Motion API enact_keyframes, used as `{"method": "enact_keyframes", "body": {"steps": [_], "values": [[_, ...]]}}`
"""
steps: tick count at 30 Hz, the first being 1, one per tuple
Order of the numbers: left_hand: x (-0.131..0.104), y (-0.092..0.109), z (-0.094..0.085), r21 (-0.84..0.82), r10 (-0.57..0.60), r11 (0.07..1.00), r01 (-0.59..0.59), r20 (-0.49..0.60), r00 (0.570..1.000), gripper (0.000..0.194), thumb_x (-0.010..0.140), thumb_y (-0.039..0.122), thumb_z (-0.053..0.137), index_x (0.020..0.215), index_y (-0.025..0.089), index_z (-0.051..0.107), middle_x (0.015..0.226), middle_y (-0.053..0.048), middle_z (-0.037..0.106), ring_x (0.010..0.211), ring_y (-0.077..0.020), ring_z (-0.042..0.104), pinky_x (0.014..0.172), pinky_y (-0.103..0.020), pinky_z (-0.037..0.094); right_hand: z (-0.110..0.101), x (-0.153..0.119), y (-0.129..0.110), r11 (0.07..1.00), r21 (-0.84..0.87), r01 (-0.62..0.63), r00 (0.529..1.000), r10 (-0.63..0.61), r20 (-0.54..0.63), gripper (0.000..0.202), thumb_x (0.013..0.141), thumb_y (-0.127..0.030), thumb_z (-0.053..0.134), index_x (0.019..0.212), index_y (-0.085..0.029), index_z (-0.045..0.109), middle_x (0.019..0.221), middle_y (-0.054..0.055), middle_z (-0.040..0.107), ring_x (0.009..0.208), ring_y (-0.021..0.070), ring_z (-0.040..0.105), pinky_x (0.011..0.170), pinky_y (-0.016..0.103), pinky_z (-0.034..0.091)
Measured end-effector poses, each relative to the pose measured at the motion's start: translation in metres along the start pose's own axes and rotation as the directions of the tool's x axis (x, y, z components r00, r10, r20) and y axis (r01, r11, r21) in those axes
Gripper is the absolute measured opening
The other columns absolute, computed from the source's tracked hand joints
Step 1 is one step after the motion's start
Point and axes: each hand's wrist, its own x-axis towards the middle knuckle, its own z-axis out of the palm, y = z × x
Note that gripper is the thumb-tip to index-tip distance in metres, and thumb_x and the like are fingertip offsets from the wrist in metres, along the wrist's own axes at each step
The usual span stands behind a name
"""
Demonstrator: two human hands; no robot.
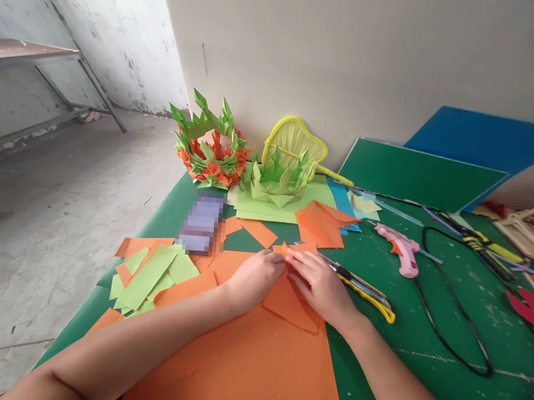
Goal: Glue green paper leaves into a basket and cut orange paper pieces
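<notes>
My left hand [250, 283] is closed, with its fingertips pinching the top edge of a folded piece of orange paper [292, 302]. From the other side, my right hand [323, 282] grips the same piece, its fingers bent over the upper corner and meeting the left fingertips. Part of the fold is hidden under the hands. Beneath lies a large orange sheet [254, 365]. A yellow utility knife [366, 289] rests just right of my right hand. Behind the hands sits another folded orange paper [321, 224].
Green and orange scraps [150, 277] lie at left, near a blurred phone-like object [202, 222]. Paper crowns [213, 152] and a yellow fan-shaped piece [294, 142] stand at the back. A pink glue gun [399, 247] with its black cord lies right, before green [421, 175] and blue boards [484, 146].
</notes>
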Motion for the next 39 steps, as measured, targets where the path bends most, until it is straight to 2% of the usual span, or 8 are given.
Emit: {"method": "enact_keyframes", "body": {"steps": [4,8,18,24,27,31,34,39], "values": [[0.000,0.000,-0.001,0.270,0.098,0.952,-0.145,0.179,0.979,0.020,0.083,0.009,0.046,0.072,0.018,0.060,0.080,-0.008,0.062,0.078,-0.0227,0.059,0.074,-0.035,0.046,0.001,0.000,0.000,1.000,-0.022,-0.003,0.999,0.004,0.035,0.035,0.095,-0.020,0.042,0.126,-0.019,0.058,0.126,0.010,0.063,0.114,0.0252,0.056,0.095,0.045,0.050],[-0.001,-0.001,0.001,0.421,0.102,0.885,-0.198,0.239,0.966,0.024,0.084,0.006,0.041,0.071,0.016,0.059,0.080,-0.010,0.061,0.079,-0.0239,0.058,0.070,-0.035,0.044,0.002,0.000,0.000,0.999,-0.042,-0.025,0.998,0.027,0.054,0.037,0.095,-0.020,0.041,0.129,-0.018,0.056,0.125,0.011,0.063,0.114,0.0253,0.057,0.096,0.045,0.050],[0.003,-0.003,0.001,0.131,0.086,0.986,-0.099,0.096,0.992,0.024,0.085,0.016,0.050,0.062,0.019,0.057,0.074,-0.006,0.058,0.077,-0.0203,0.056,0.080,-0.035,0.047,0.006,0.001,-0.004,0.989,-0.144,-0.020,0.997,0.030,0.071,0.048,0.090,-0.012,0.040,0.136,-0.021,0.049,0.138,0.009,0.053,0.117,0.0262,0.054,0.097,0.046,0.048],[0.002,-0.001,-0.001,-0.091,-0.085,0.993,0.081,-0.041,0.996,0.010,0.082,0.018,0.056,0.081,0.019,0.066,0.104,-0.006,0.056,0.072,-0.0106,0.057,0.072,-0.027,0.053,0.006,0.000,0.000,0.984,0.020,-0.175,0.984,0.175,-0.024,0.047,0.089,-0.018,0.045,0.136,-0.023,0.047,0.130,0.010,0.057,0.115,0.0276,0.054,0.097,0.047,0.046],[0.003,0.000,0.001,-0.301,-0.159,0.944,0.133,-0.065,0.985,0.008,0.077,0.018,0.063,0.084,0.017,0.067,0.105,-0.006,0.056,0.074,-0.0099,0.060,0.074,-0.026,0.054,0.002,0.001,0.003,0.863,0.358,-0.357,0.911,0.406,-0.069,0.041,0.089,-0.036,0.053,0.127,-0.022,0.053,0.119,0.011,0.063,0.099,0.0241,0.062,0.086,0.040,0.052],[0.002,0.006,0.004,-0.375,-0.119,0.919,0.122,0.032,0.992,0.011,0.077,0.017,0.064,0.086,0.017,0.070,0.104,-0.007,0.062,0.082,-0.0130,0.062,0.079,-0.027,0.054,-0.002,0.003,0.003,0.523,0.732,-0.436,0.818,0.570,0.081,0.032,0.082,-0.047,0.063,0.097,-0.019,0.065,0.095,0.007,0.069,0.087,0.0212,0.063,0.080,0.033,0.051],[0.000,0.009,0.005,-0.356,-0.066,0.930,0.087,0.070,0.995,0.015,0.079,0.017,0.062,0.090,0.019,0.072,0.104,-0.007,0.064,0.080,-0.0129,0.061,0.077,-0.027,0.054,-0.002,0.005,0.001,0.408,0.800,-0.440,0.765,0.637,0.096,0.031,0.075,-0.049,0.070,0.079,-0.019,0.066,0.080,0.004,0.068,0.077,0.0187,0.061,0.074,0.030,0.050],[-0.001,0.008,0.005,-0.322,-0.048,0.944,0.071,0.079,0.996,0.020,0.079,0.015,0.060,0.094,0.020,0.072,0.104,-0.007,0.066,0.079,-0.0139,0.061,0.076,-0.028,0.054,-0.003,0.005,-0.001,0.338,0.831,-0.442,0.726,0.679,0.109,0.031,0.070,-0.049,0.074,0.077,-0.019,0.069,0.079,0.004,0.069,0.076,0.0184,0.060,0.073,0.031,0.049]]}}
